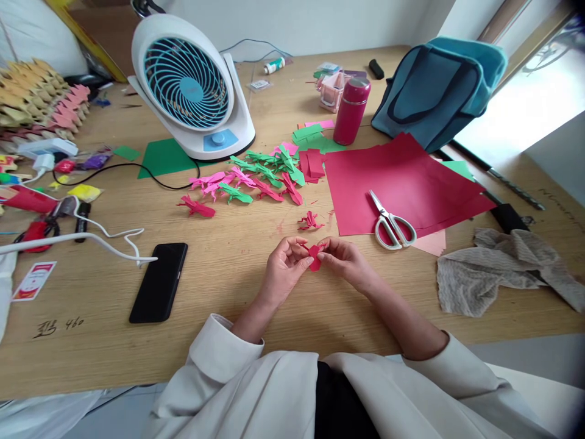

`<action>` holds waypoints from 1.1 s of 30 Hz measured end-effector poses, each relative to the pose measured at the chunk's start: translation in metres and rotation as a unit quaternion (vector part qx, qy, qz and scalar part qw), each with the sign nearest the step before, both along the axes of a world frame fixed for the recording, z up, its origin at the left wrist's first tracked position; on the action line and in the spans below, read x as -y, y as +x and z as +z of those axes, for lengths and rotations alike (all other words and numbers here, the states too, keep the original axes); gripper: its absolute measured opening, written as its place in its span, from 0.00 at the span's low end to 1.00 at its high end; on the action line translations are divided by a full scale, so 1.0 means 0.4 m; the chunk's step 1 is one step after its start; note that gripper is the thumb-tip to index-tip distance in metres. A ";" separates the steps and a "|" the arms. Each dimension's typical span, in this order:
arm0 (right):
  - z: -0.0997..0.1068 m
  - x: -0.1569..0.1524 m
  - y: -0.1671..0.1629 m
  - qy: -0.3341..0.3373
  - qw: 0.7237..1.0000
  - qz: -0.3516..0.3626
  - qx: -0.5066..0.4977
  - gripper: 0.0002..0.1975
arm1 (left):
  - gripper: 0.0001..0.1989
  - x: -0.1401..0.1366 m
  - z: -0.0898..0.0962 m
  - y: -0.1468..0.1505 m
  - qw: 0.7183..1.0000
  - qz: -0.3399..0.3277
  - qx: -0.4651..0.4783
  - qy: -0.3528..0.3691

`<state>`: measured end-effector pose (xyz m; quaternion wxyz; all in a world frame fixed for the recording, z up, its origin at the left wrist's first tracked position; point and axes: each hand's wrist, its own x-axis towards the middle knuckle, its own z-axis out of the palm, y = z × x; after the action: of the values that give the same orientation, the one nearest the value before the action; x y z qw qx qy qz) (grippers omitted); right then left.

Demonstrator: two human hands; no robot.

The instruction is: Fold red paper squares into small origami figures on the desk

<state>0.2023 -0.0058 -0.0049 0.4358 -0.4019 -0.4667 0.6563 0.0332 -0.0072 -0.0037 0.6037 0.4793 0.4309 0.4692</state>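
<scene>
Between my two hands, just above the near part of the table, is a small folded red paper piece [315, 258]. My left hand [289, 266] pinches its left side with thumb and fingers. On its right side, my right hand [343, 261] pinches it the same way. Just beyond my fingertips lies a folded red paper figure [310, 221] with thin legs. Farther back are several folded green paper figures [267, 166], pink paper figures [212, 183] and red paper figures [291, 188] in a loose group.
White-handled scissors [391, 227] rest on large red paper sheets [404, 183] at the right. A phone [159, 282] lies to the left. Behind stand a fan [189, 91], a red flask [351, 111] and a blue bag [434, 91]. A grey cloth [498, 268] lies far right.
</scene>
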 end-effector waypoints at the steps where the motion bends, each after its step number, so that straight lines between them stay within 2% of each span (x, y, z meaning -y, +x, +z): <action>1: -0.001 -0.001 -0.001 -0.003 1.000 -0.004 -0.009 0.19 | 0.19 0.000 0.000 -0.001 1.000 -0.004 -0.001 0.003; 7: 0.006 -0.002 -0.011 0.025 0.998 -0.038 -0.040 0.24 | 0.24 -0.001 0.006 -0.005 0.999 -0.017 -0.020 0.039; 10: 0.008 0.005 -0.010 0.056 0.997 -0.047 -0.019 0.21 | 0.23 0.000 0.011 -0.006 0.998 -0.023 -0.023 0.046; 13: -0.001 0.012 -0.006 0.088 0.993 -0.060 0.055 0.16 | 0.22 0.001 0.014 -0.005 0.999 -0.015 -0.018 0.032; 17: -0.012 0.017 -0.003 0.127 0.977 -0.078 0.150 0.09 | 0.26 0.000 0.009 -0.002 1.000 0.003 0.005 -0.008; 21: 0.000 0.019 -0.004 0.174 0.951 -0.103 0.234 0.02 | 0.18 0.000 0.005 0.002 0.997 -0.001 0.034 -0.064; 26: 0.023 0.024 -0.007 0.214 0.932 -0.096 0.276 0.02 | 0.18 0.002 0.009 0.003 0.993 -0.014 0.056 -0.107; 29: 0.031 0.027 -0.009 0.246 0.922 -0.085 0.285 0.03 | 0.17 0.002 0.008 0.001 0.994 -0.002 0.021 -0.106; 33: 0.033 0.033 -0.015 0.298 0.909 -0.051 0.288 0.05 | 0.15 0.002 0.000 0.001 0.996 0.049 -0.021 -0.068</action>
<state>0.1961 -0.0192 0.0083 0.4149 -0.4485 -0.7245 0.3190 0.0337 -0.0080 -0.0038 0.6023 0.4254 0.4968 0.4577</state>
